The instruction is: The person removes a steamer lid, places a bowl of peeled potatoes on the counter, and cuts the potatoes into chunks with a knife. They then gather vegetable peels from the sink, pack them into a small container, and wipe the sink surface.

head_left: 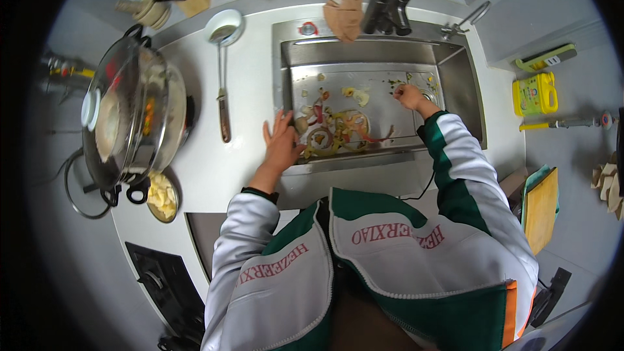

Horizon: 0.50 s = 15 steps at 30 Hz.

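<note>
My left hand [282,144] rests at the left rim of the steel sink [378,56], its fingers spread and nothing held in them. Inside the sink, my right hand [409,96] is low near the drain [427,95], with the fingers drawn together by some small dark green scraps [394,82]. Whatever they pinch is too small to make out. A heap of vegetable peelings [338,131] in yellow, red and brown lies on the sink floor closer to my left hand. Paler pieces of peel [356,95] are scattered between the two hands.
A long-handled ladle [224,84] lies on the counter left of the sink. Beyond it stands a large lidded pot [133,110], with a bowl of cut pale pieces [161,196] beside it. A dark faucet [389,0] and a brown cloth [343,16] are at the sink's back.
</note>
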Tool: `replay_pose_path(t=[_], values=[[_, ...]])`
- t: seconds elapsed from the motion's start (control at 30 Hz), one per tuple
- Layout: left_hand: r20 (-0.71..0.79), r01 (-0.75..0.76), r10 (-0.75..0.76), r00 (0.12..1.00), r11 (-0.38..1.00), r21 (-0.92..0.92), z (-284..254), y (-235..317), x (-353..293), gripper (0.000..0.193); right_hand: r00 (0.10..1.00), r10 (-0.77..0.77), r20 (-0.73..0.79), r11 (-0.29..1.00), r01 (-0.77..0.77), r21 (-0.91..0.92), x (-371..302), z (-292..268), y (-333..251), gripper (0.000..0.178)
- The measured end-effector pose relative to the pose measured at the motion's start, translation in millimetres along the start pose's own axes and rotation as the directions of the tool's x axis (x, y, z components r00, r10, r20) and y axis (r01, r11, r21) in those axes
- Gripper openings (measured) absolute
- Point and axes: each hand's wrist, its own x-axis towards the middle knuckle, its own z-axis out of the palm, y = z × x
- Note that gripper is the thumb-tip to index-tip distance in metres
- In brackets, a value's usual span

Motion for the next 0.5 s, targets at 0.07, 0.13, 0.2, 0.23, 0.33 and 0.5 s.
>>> replay_pose_path(t=[0.07, 0.13, 0.2, 0.23, 0.33, 0.5], values=[[0.063, 0.028, -0.032, 0.997, 0.998, 0.060, -5, 5, 1, 0.055, 0.999, -0.044, -0.007, 0.965, 0.041, -0.258, 10, -2, 32, 0.031], [0.096, 0.039, -0.049, 0.994, 0.995, 0.097, -9, 12, 5, 0.067, 0.997, -0.082, -0.011, 0.948, 0.074, -0.308, 16, -4, 62, 0.031], [0.145, 0.075, -0.089, 0.985, 0.992, 0.103, -12, 16, 10, 0.070, 0.997, -0.021, 0.075, 0.935, 0.046, -0.353, 25, -5, 91, 0.040], [0.165, 0.105, -0.123, 0.979, 0.988, 0.115, -14, 18, 11, 0.070, 0.999, -0.040, -0.009, 0.954, 0.035, -0.296, 29, -2, 103, 0.044], [0.171, 0.119, -0.140, 0.975, 0.985, 0.124, -16, 23, 14, 0.065, 0.971, -0.140, -0.192, 0.986, 0.119, -0.119, 46, 10, 132, 0.064], [0.192, 0.174, -0.196, 0.962, 0.977, 0.122, -17, 25, 17, 0.059, 0.892, -0.294, -0.345, 0.952, 0.241, -0.188, 92, 58, 118, 0.074]])
